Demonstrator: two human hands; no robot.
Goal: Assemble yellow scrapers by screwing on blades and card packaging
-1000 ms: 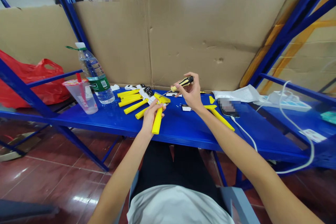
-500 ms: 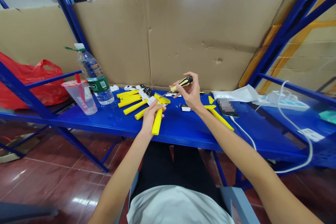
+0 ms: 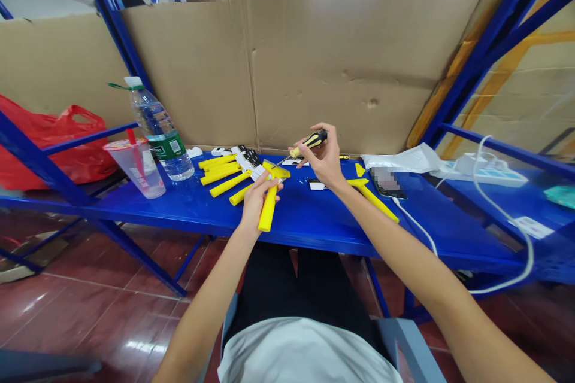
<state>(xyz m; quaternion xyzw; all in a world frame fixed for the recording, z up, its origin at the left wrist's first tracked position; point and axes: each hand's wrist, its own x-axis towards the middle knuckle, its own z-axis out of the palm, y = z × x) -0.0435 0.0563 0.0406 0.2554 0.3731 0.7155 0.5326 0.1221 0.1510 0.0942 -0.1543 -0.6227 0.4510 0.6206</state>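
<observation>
My left hand [image 3: 254,198] is closed around a yellow scraper [image 3: 268,209] with a tubular handle and a wide flat head. In my right hand [image 3: 326,158] is a screwdriver [image 3: 313,141] with a black and pale yellow handle. Its shaft slants down to the left, and the tip is at the scraper's head; whether it sits in a screw is too small to tell. Several more yellow scrapers [image 3: 230,184] lie left of my left hand, beside black-and-white printed cards [image 3: 248,159]. Another yellow scraper [image 3: 378,203] lies under my right forearm's far side.
On the blue table [image 3: 309,221] stand a water bottle [image 3: 168,143] and a plastic cup [image 3: 142,173] at left. A phone [image 3: 389,184] on a white cable, a white plastic bag [image 3: 402,158] and a power strip [image 3: 489,173] are at right. Cardboard [image 3: 336,66] walls the back.
The view has shifted very slightly. Both hands keep the same hold, with the screwdriver tip still at the scraper's head.
</observation>
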